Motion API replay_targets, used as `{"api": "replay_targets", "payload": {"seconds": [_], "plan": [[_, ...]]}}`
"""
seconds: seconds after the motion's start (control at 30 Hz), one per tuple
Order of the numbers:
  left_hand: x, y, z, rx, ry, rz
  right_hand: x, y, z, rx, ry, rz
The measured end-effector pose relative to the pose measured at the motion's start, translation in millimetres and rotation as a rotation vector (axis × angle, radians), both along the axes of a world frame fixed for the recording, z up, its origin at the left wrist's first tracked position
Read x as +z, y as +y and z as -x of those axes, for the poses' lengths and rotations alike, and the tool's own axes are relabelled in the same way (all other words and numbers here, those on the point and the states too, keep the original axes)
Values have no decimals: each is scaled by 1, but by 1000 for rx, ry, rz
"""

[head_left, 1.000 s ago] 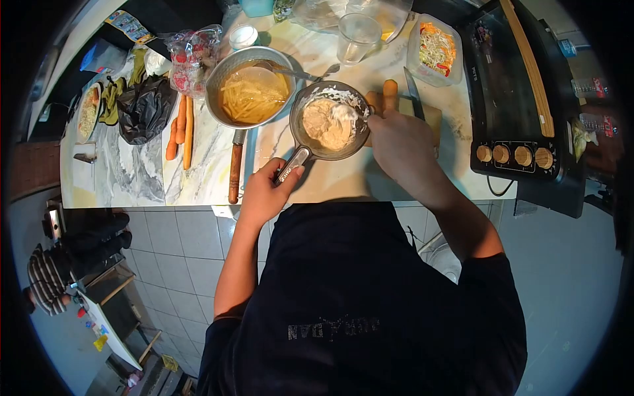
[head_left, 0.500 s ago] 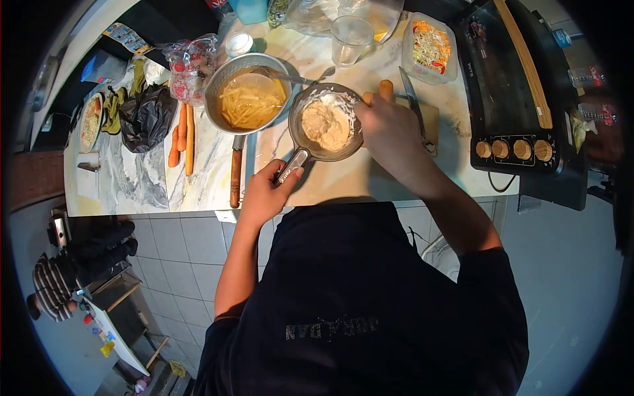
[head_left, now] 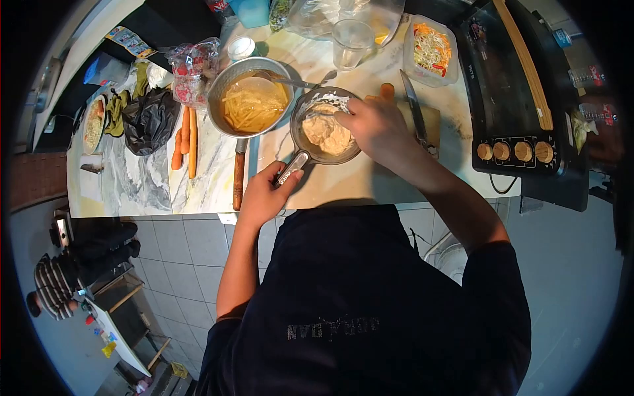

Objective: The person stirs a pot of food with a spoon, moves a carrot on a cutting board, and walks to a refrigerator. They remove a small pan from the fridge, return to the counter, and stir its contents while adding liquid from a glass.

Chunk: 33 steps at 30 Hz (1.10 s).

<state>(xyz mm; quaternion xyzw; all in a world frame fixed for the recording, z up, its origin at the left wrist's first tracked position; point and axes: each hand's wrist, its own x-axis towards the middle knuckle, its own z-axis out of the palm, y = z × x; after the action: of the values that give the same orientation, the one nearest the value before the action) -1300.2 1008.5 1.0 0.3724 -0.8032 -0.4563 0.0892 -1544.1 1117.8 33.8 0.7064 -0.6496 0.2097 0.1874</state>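
My left hand (head_left: pixel 271 193) is closed around the handle of a small pan (head_left: pixel 298 158), holding it tilted slightly over the counter. A thick beige mixture (head_left: pixel 327 135) lies in the pan, with white smears along the far inner wall. Over the pan's right rim, my right hand (head_left: pixel 376 129) is closed on what looks like a spoon (head_left: pixel 319 109), mostly hidden by the hand and the mixture. Just left stands a pot (head_left: pixel 212 109) of pale strips in yellowish liquid, a ladle (head_left: pixel 297 82) resting in it.
A knife (head_left: pixel 414 105) and a cutting board (head_left: pixel 430 125) lie to the right, below a tub of shredded vegetables (head_left: pixel 432 49). A toaster oven (head_left: pixel 515 99) stands at far right. Carrots (head_left: pixel 185 142), a black bag (head_left: pixel 148 122) and a clear cup (head_left: pixel 352 43) are on the counter.
My right hand has moved left and slightly down, farther over the pan. The mixture has shifted shape. My left hand keeps its hold on the handle.
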Motion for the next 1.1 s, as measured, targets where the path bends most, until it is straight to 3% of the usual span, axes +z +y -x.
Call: {"api": "replay_targets", "payload": {"seconds": [0.2, 0.4, 0.57, 0.87, 0.97, 1.1], "plan": [[7, -3, 0, 41, -78, 33, 4, -4, -1, 135, 42, 20], [2, -1, -1, 50, 35, -19, 22, 16, 5, 262, 32, -98], [-2, 1, -2, 60, 40, -48, 38, 28, 5, 96, 57, -247], [0, 6, 0, 22, 17, 27, 10, 7, -32, -168, -22, -137], [4, 2, 0, 7, 16, 36, -1, -6, -29, -104, -25, -4], [-1, -1, -4, 29, 34, 32, 15, 3, -18, 16, 13, -45]]}}
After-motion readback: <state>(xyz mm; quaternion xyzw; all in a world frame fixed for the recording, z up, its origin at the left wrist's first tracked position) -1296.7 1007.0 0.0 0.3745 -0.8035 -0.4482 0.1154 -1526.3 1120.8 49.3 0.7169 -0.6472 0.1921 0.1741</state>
